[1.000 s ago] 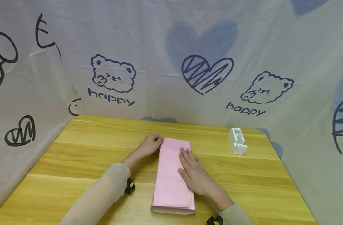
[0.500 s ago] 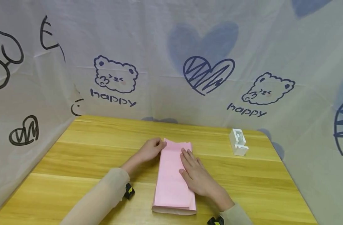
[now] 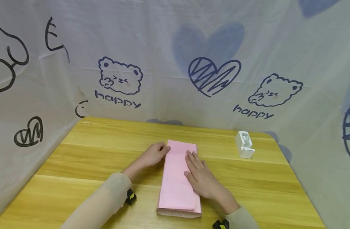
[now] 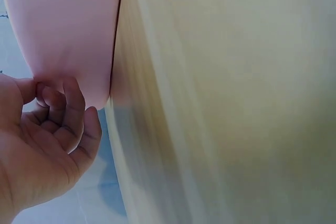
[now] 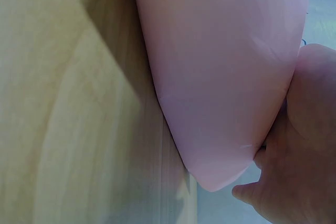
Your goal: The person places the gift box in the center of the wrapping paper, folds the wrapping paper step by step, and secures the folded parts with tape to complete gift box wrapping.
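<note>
Cloth backdrop (image 3: pixel 163 47) behind wooden surface (image 3: pixel 106 133). Pink paper (image 3: pixel 177 187) lies lengthwise on surface, between my grips, folded into long flat sleeve. My judgement: lengthwise folding looks done; near end gapes, unclosed. My right grip (image 3: pixel 203 179): fingers straight, laid on paper's right side. My left grip (image 3: pixel 154 154): thumb and finger pinch left edge near far end. Backdrop lettering (image 3: pixel 117 99) reads "happy", twice. White tape dispenser (image 3: pixel 245 144), by its look, toward far right; no label readable.
</note>
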